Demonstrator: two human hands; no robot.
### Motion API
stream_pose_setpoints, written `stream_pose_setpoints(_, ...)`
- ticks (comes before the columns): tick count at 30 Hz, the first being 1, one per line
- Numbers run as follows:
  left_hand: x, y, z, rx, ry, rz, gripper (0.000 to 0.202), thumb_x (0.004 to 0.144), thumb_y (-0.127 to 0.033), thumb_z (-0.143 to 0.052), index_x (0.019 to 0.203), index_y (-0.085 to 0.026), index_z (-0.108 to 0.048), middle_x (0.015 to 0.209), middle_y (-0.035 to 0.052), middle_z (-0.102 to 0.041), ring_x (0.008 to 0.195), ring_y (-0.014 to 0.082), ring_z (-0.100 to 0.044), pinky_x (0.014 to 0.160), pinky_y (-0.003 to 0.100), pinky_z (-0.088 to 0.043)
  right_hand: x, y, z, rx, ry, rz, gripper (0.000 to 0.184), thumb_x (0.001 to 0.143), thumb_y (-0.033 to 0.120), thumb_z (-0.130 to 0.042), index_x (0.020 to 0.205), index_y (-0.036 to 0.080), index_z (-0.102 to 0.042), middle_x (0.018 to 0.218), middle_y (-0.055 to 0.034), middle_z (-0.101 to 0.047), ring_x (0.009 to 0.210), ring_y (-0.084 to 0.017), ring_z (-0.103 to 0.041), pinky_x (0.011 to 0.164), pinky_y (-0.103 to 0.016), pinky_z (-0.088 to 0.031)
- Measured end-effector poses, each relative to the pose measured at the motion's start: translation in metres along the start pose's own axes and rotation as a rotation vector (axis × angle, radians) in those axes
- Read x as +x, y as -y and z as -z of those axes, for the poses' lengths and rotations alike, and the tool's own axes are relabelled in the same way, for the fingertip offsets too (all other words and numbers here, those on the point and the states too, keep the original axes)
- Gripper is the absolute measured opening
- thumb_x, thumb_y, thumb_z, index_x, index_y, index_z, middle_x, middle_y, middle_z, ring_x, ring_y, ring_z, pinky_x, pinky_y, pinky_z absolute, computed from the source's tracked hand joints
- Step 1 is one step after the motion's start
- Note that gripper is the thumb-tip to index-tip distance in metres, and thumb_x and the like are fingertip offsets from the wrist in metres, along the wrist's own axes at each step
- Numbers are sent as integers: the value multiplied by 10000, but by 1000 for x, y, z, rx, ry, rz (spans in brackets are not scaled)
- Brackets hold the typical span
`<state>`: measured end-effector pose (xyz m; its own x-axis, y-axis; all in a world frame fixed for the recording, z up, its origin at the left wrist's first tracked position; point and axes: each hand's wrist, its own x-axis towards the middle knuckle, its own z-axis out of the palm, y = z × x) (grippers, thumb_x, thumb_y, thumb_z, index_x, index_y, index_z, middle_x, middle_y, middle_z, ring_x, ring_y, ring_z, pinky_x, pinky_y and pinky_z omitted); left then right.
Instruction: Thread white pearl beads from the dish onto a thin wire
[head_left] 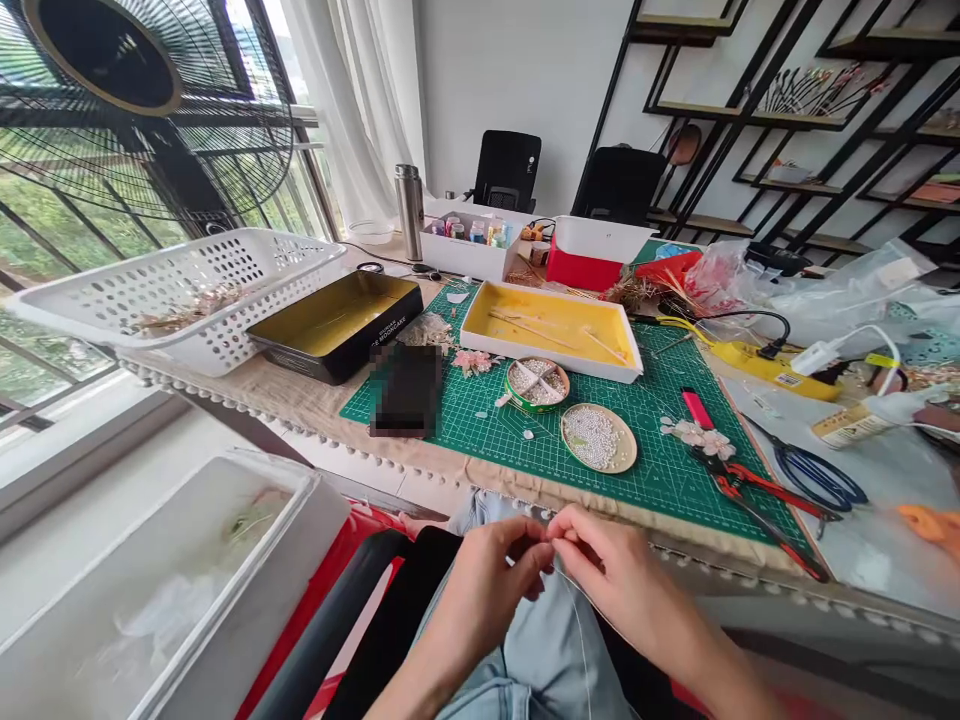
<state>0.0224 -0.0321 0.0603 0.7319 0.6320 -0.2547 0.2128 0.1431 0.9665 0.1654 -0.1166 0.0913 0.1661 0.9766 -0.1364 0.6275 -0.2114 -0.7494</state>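
Observation:
Above the lap, my left hand (491, 570) and my right hand (611, 565) meet fingertip to fingertip, both closed in a pinch. A thin pale thread (583, 650) runs down from the pinched fingers over the jeans; whether it is thread or fine wire I cannot tell. Anything small between the fingertips is hidden. Beyond the hands, a round lid of white beads (596, 440) lies on the green cutting mat (480, 470). Behind it sits a divided round tin (537, 385) of beads. Pink fabric flowers (474, 362) lie left of the tin.
A yellow-lined white tray (551, 335) and a black tin (334, 330) stand farther back. Red-handled pliers (772, 515), blue-handled scissors (817, 475) and a pink flower spray (697, 437) lie right. A white basket (180, 290) and standing fan (142, 110) are left; a white bin (165, 590) sits below.

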Motion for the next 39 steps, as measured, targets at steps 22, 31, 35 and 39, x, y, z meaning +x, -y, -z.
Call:
stream_pose_setpoints(22, 9, 25, -29, -317, -16, 10, 390, 795, -529, -645, 722, -159, -544, 589, -13, -576, 513, 83, -491, 509, 188, -385, -39, -19, -43, 196, -644, 226, 201, 944, 165, -540, 1045, 306, -639, 1019, 4, -636, 955, -121, -608, 809, -182, -491)
stream_pose_setpoints(31, 1, 20, -34, -202, -55, -35, 353, 817, -507, -621, 725, -170, -575, 633, -11, -568, 550, 107, -483, 524, 206, -396, -47, 5, -48, 327, -551, 181, 258, 988, 259, -397, 742, 217, -460, 698, 32, -483, 621, -104, -456, 569, -231, -348)
stream_pose_setpoints(35, -3, 13, -39, -229, -102, -85, 343, 832, -501, -613, 745, -171, -578, 659, -6, -583, 562, 106, -487, 517, 199, -393, -59, 6, -52, 396, -488, 117, 325, 980, 338, -399, 682, 209, -412, 661, 35, -419, 596, -109, -395, 560, -260, -284)
stream_pose_setpoints(39, -3, 15, -42, -297, -131, -96, 349, 840, -503, -609, 738, -171, -577, 671, 0, -599, 546, 98, -475, 501, 192, -383, -62, -2, -50, 409, -444, -36, 423, 977, 427, -415, 623, 201, -367, 614, 38, -388, 581, -110, -379, 566, -265, -270)
